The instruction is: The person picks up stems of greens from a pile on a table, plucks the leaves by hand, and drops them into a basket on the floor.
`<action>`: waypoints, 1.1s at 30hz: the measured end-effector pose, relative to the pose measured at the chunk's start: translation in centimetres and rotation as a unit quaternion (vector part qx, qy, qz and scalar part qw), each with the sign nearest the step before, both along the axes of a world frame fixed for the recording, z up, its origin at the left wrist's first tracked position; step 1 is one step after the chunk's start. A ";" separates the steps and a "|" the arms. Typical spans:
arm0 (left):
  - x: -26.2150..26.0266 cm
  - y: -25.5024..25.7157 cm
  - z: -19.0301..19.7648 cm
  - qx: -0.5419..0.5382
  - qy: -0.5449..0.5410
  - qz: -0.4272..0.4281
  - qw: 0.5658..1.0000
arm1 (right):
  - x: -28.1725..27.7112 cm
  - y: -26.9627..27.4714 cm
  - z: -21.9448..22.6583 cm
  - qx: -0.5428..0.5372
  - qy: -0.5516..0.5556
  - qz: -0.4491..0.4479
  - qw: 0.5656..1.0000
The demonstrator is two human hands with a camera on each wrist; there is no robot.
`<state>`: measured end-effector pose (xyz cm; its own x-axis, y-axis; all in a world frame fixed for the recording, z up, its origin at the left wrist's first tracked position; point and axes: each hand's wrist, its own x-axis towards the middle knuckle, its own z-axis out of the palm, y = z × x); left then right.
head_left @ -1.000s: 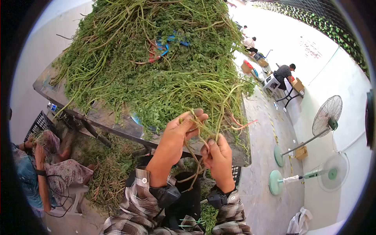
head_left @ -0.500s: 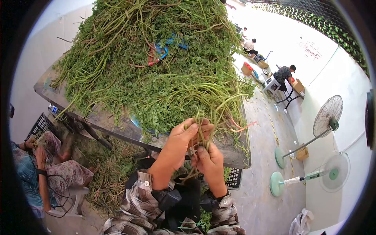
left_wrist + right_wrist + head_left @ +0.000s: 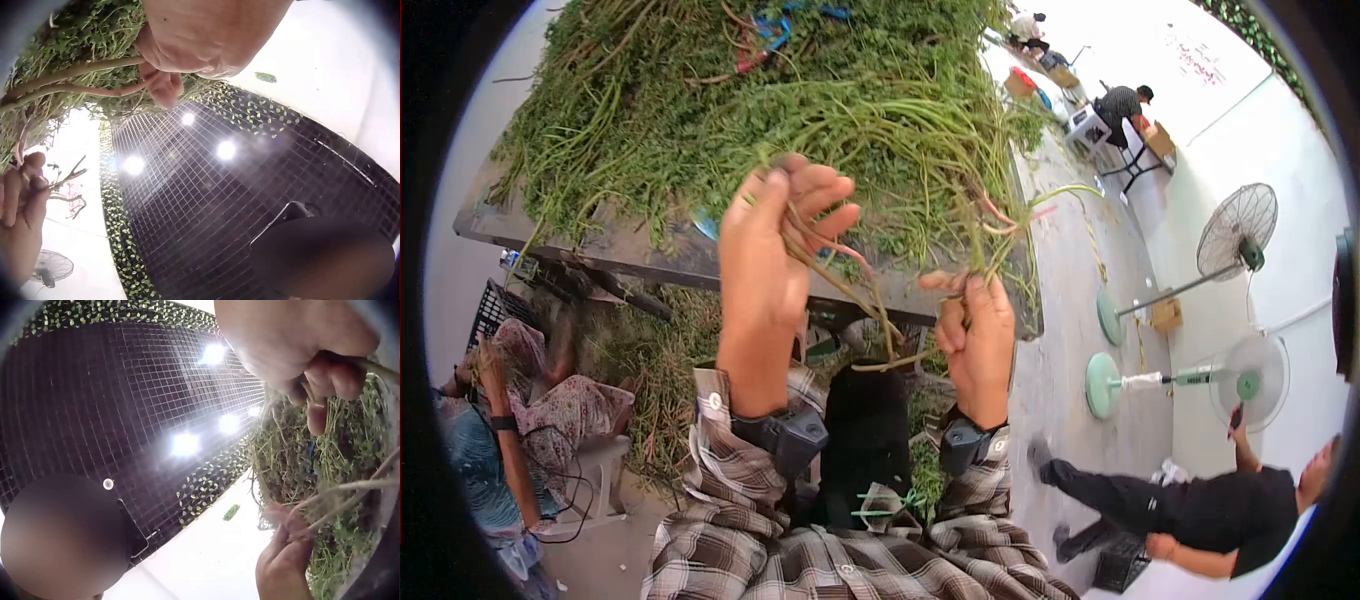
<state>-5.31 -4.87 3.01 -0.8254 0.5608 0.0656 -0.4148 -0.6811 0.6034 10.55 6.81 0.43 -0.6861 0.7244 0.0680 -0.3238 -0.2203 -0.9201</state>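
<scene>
My left hand is raised near the table's front edge, holding long brownish-green plant stems between thumb and fingers. These stems hang down to the right, toward the space between my hands. Lower and to the right, my right hand pinches other green stems that stick up past its fingertips. In the left wrist view, two stems run out from the left hand, one of them reddish. Behind both hands a large heap of leafy green plants covers the dark table.
At the left sits a person in patterned trousers, near a black crate. Cut plants lie on the floor below the table. To the right stand two fans, and a person in black is beyond them.
My hands were close together over the stems; now they are apart, the left one further left and higher. The head view has dipped, and a person in black has appeared at the right.
</scene>
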 end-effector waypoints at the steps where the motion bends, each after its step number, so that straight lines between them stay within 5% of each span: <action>1: -0.3 -0.2 -0.1 0.006 -0.001 0.018 1.000 | 0.4 0.3 0.0 -0.004 -0.004 -0.006 1.000; 3: -0.9 -0.5 -0.7 0.011 -0.005 0.033 0.999 | 1.1 0.7 0.0 -0.015 0.021 -0.021 0.999; 5: -1.2 -0.7 -0.4 0.147 0.002 -0.030 0.989 | 2.0 1.0 -0.3 -0.010 0.026 -0.025 0.999; 7: -0.7 -0.4 0.0 0.100 -0.040 0.018 0.994 | 2.6 0.8 -0.5 0.000 0.012 -0.029 0.999; 13: -0.6 -0.1 -0.6 0.163 -0.055 -0.036 0.984 | 1.7 -1.3 -1.6 0.125 -0.080 0.013 0.989; 21: 1.4 0.8 0.3 0.080 -0.029 -0.060 0.995 | 0.9 -3.3 -0.5 0.027 -0.091 0.174 0.980; 26: 2.1 1.4 0.5 0.061 -0.001 -0.092 0.994 | 0.1 -5.0 0.1 0.023 -0.101 0.096 0.990; 33: 1.6 0.9 0.5 -0.026 0.072 -0.098 0.992 | 1.8 -4.3 -1.1 0.069 -0.137 0.135 0.979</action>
